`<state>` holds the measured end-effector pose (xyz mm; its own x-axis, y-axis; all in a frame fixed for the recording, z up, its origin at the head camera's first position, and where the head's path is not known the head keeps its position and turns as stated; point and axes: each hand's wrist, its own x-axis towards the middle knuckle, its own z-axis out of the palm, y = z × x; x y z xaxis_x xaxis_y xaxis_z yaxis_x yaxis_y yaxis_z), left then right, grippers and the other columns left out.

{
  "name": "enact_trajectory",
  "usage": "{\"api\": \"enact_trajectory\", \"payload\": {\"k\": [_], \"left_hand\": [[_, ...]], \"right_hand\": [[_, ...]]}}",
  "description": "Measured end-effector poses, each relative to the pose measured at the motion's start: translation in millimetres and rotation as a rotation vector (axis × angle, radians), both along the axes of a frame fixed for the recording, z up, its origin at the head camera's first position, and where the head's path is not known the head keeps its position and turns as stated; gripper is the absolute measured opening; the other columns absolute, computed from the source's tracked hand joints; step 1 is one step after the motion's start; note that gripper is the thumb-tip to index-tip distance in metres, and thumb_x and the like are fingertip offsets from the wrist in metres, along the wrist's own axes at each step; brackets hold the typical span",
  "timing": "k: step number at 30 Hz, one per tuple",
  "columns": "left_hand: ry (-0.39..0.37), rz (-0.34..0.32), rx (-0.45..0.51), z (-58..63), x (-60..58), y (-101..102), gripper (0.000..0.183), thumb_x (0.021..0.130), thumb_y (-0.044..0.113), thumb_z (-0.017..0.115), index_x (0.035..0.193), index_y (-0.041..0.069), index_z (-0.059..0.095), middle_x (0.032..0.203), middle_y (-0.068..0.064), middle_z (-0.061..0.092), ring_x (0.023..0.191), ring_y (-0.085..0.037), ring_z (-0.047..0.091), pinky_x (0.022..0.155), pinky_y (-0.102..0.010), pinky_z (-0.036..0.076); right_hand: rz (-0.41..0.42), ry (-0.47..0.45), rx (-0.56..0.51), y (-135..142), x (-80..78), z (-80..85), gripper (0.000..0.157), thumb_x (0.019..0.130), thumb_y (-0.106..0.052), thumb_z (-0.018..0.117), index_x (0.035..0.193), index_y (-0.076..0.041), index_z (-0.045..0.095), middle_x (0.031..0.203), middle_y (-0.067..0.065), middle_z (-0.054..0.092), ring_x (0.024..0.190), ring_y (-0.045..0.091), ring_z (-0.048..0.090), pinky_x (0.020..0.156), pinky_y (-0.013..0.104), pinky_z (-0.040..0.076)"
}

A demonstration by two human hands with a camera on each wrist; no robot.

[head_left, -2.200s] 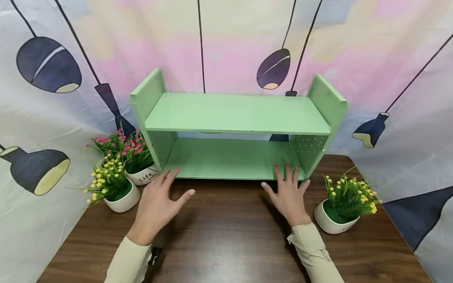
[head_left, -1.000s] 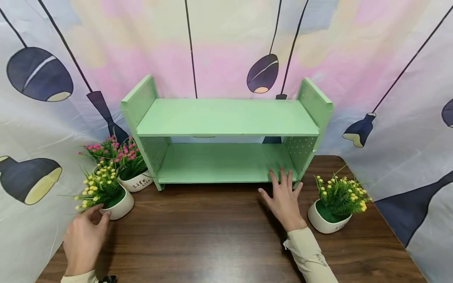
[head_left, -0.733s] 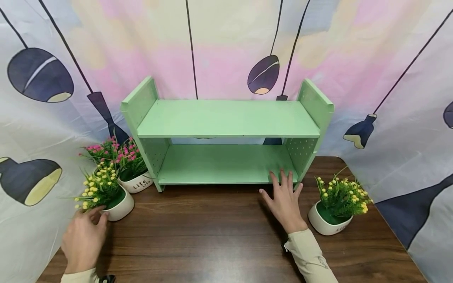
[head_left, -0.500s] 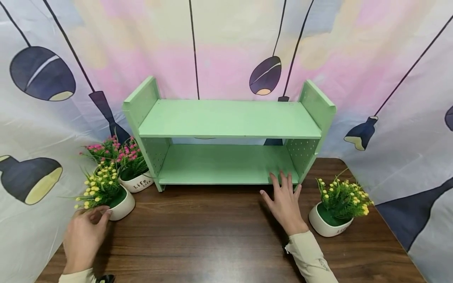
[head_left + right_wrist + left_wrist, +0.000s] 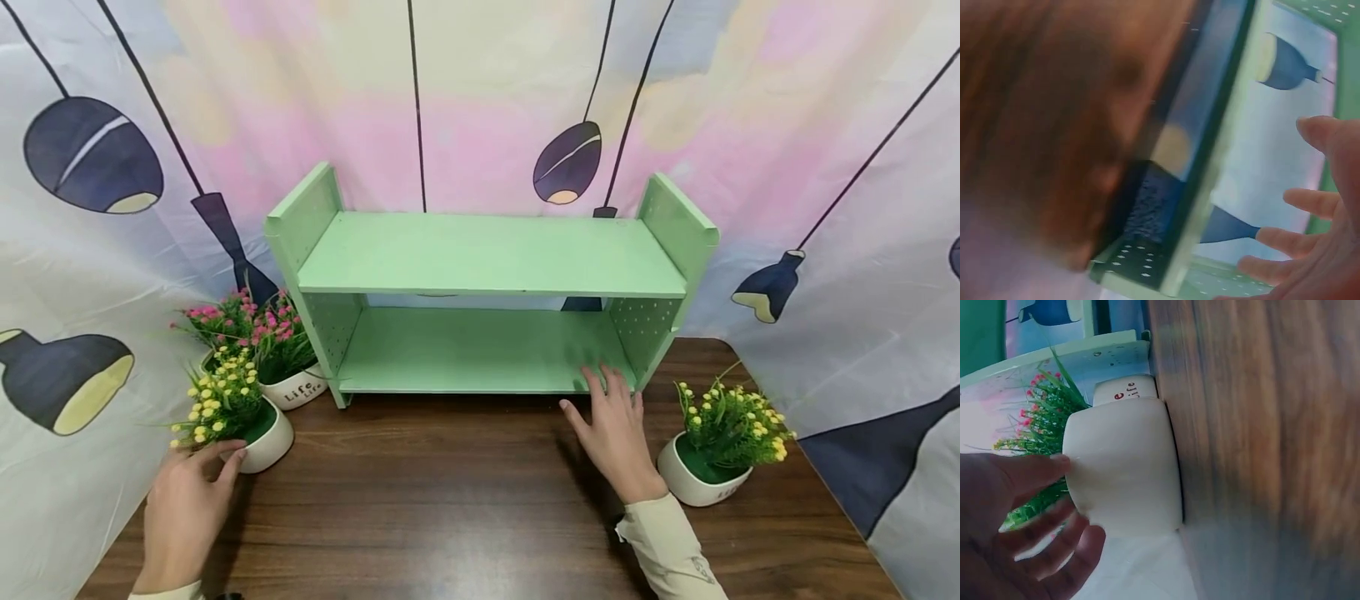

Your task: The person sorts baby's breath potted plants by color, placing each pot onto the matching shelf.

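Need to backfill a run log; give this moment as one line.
left hand: pinches left yellow-flowered pot | pot: on table | right hand: holds nothing, at lower shelf, right end

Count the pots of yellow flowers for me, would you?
2: the left yellow-flowered pot, with the left hand at its rim, and the right yellow-flowered pot, on the table beyond the right hand. Others may be hidden.
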<state>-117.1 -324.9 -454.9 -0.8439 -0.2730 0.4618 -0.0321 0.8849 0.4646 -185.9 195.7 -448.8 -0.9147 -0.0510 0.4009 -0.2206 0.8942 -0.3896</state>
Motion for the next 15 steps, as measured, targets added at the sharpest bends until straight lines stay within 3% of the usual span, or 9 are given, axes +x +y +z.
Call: {"api": "enact_trajectory", "payload": {"k": [4, 8, 12, 15], "left_hand": [[-0.062, -0.006, -0.038, 3.9, -0.7, 4.0, 0.01, 0.095, 0.007, 0.078, 0.104, 0.002, 0.081, 0.106, -0.032, 0.069, 0.096, -0.054, 0.063, 0.072, -0.068, 0.046], [-0.074, -0.012, -0.06, 2.9, 1.1, 4.4, 0.012, 0.095, 0.009, 0.078, 0.105, 0.001, 0.08, 0.102, -0.033, 0.07, 0.09, -0.054, 0.064, 0.068, -0.067, 0.047], [-0.072, -0.047, -0.077, -0.4, 2.4, 3.0, 0.017, 0.093, 0.007, 0.079, 0.108, -0.002, 0.079, 0.098, -0.035, 0.07, 0.084, -0.055, 0.065, 0.064, -0.067, 0.048], [-0.152, -0.075, -0.075, -1.1, 1.4, 3.3, 0.031, 0.094, 0.009, 0.077, 0.121, -0.004, 0.073, 0.109, -0.041, 0.067, 0.092, -0.06, 0.063, 0.067, -0.07, 0.049]], "right_hand": [[0.011, 0.035, -0.06, 5.3, 8.8, 19.2, 0.064, 0.102, -0.033, 0.073, 0.154, -0.003, 0.05, 0.155, 0.029, 0.044, 0.141, 0.052, 0.045, 0.109, 0.076, 0.035], [0.012, 0.051, -0.107, 8.3, 20.5, 44.0, 0.063, 0.103, -0.031, 0.072, 0.155, -0.004, 0.049, 0.156, 0.027, 0.045, 0.142, 0.049, 0.045, 0.106, 0.071, 0.042], [0.023, 0.064, -0.137, 12.2, 29.5, 70.8, 0.062, 0.104, -0.029, 0.071, 0.156, -0.004, 0.048, 0.156, 0.025, 0.046, 0.143, 0.047, 0.044, 0.108, 0.068, 0.042], [0.044, 0.09, -0.159, 17.4, 33.4, 90.5, 0.06, 0.104, -0.026, 0.07, 0.156, -0.005, 0.047, 0.154, 0.025, 0.048, 0.141, 0.046, 0.046, 0.108, 0.067, 0.042]]}}
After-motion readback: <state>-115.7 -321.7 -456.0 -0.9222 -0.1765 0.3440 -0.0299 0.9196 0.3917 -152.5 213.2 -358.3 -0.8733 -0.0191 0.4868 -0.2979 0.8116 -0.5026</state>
